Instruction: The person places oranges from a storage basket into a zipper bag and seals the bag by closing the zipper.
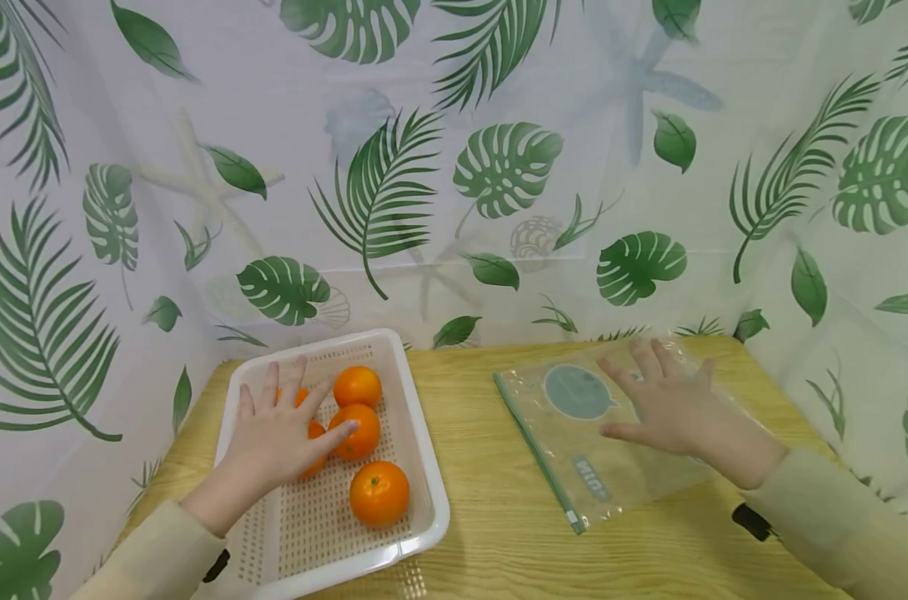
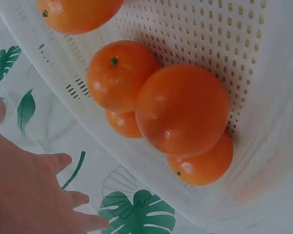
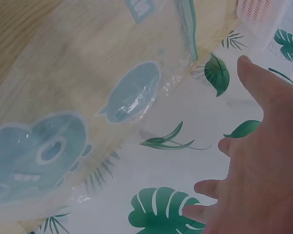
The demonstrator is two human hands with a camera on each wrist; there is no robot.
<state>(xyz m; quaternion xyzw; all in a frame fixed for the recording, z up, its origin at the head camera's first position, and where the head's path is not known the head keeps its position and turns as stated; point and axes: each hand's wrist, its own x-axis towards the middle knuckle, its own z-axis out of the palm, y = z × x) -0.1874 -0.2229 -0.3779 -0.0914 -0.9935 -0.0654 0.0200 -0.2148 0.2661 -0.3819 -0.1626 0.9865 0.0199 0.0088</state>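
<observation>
My left hand [image 1: 277, 446] is spread, fingers straight, above a white plastic basket [image 1: 423, 508] that holds several oranges. One orange [image 1: 379, 493] lies apart near the basket's front, and others sit together farther back, some partly hidden behind the hand. In the left wrist view, the clustered oranges [image 2: 183, 111] show close up against the perforated wall. My right hand [image 1: 667, 408], also with fingers spread, hovers over a clear zip bag [image 1: 514, 392] lying flat. Blue printed shapes [image 3: 134, 92] mark the bag, and a green slider strip [image 1: 539, 454] runs along its left edge. Neither hand holds anything.
Both the basket and the bag lie on a wooden table [image 1: 476, 475]. A white cloth [image 1: 438, 183] with green leaf prints hangs behind the table and along both sides. Between basket and bag runs a strip of bare tabletop.
</observation>
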